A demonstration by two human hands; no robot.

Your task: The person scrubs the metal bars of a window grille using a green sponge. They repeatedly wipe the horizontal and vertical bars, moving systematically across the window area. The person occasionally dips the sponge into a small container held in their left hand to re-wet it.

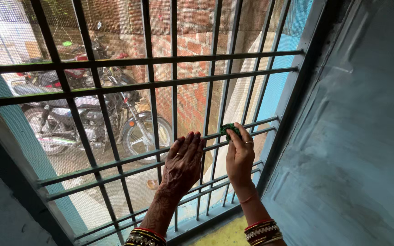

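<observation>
I pinched the green scrub pad [230,130] in my right hand [240,157] against a grille bar [251,126] near the window's right edge; soft, light, best bunched in fingertips. My left hand [183,164] lay flat, open, on the bars.

Matt metal grille [160,84], rough green scrubber [229,131]

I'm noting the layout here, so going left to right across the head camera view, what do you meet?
Motorcycle outside behind the window grille → left hand flat on the bars → right hand pressing a green scrub pad to a bar → blue-grey shutter panel.
</observation>
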